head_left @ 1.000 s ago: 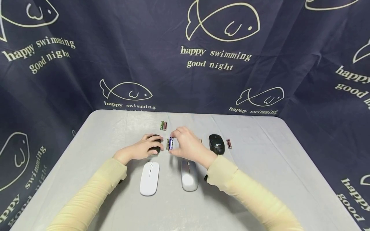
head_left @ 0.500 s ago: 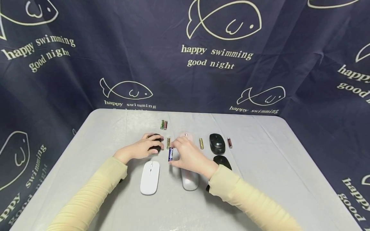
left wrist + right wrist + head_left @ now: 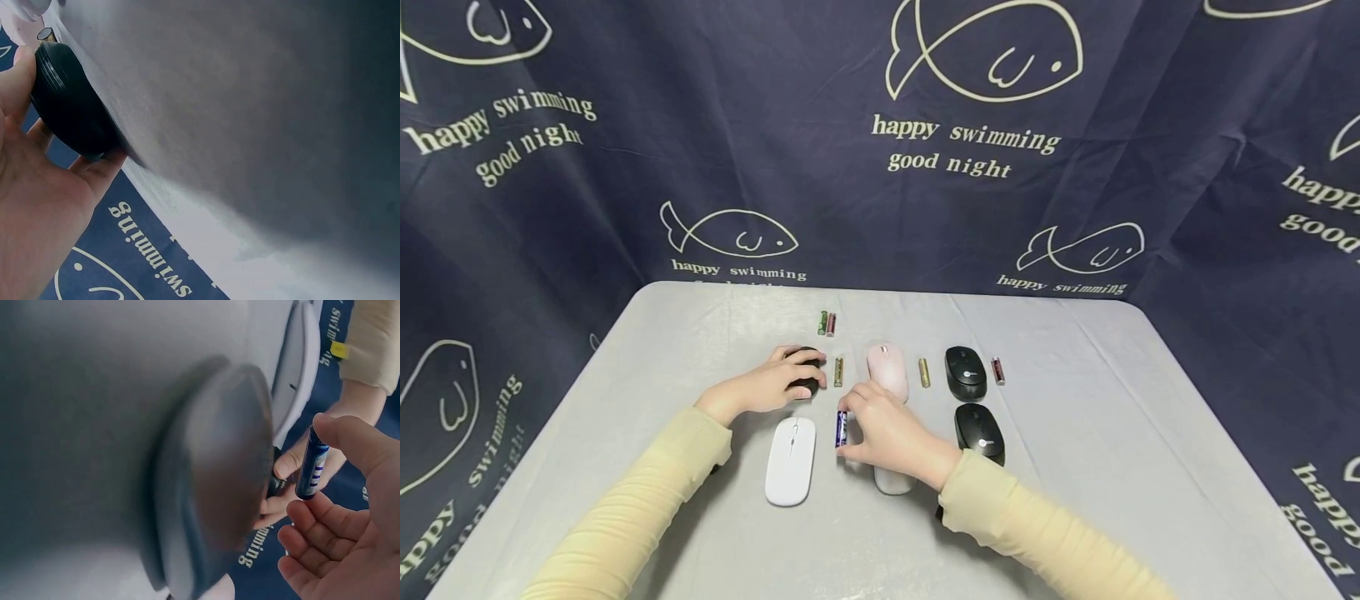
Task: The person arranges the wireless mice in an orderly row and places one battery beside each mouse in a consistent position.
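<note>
My left hand (image 3: 767,387) rests over a black computer mouse (image 3: 72,103), thumb and fingers gripping its sides. In the right wrist view, a blue battery (image 3: 313,464) is pinched end to end between thumb and finger of my right hand (image 3: 350,506). Seen from the head, that hand hovers above a silver mouse (image 3: 894,482), most of which it hides. Just right of the left hand's fingertips lies a gold battery (image 3: 838,372). A white mouse (image 3: 790,462) sits nearer the front, left of the blue battery.
Beyond the right hand are a pink mouse (image 3: 887,367) and a second gold battery (image 3: 924,372). To the right stand two black mice (image 3: 966,373), with a red battery (image 3: 997,371) beside the farther one. Green (image 3: 823,323) and red batteries (image 3: 831,324) lie together farther back.
My right hand has drawn the blue battery away from beside the gold one, toward the front of the table. The pink mouse has come into view; the left hand stays put.
</note>
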The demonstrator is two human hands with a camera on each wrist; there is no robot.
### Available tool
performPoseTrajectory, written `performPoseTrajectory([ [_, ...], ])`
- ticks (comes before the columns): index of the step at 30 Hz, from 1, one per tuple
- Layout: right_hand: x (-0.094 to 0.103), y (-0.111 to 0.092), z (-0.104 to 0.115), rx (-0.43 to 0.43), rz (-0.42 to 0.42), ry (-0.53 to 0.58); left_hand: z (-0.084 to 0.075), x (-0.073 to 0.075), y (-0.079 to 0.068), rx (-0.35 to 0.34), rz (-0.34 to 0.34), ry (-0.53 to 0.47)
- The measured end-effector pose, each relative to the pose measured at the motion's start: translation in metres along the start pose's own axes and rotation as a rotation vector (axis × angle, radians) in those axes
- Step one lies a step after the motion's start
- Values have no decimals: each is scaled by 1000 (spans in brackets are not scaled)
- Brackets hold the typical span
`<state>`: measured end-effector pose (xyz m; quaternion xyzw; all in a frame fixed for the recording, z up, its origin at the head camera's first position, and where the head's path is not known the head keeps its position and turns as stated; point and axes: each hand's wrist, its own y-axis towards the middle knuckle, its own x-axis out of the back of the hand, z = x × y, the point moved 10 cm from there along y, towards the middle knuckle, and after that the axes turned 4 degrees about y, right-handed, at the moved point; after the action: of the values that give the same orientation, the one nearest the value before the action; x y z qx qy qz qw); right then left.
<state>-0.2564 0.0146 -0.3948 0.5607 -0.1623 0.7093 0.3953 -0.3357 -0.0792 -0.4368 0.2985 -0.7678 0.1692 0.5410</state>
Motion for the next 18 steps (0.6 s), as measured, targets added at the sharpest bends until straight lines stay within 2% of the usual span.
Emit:
performPoseTrajectory([
  [5, -6, -3, 4, 25, -2, -18, 0, 0, 0, -3, 3, 0],
  [18, -25, -4, 5, 28, 80, -109, -2, 1, 0, -15, 0, -8],
])
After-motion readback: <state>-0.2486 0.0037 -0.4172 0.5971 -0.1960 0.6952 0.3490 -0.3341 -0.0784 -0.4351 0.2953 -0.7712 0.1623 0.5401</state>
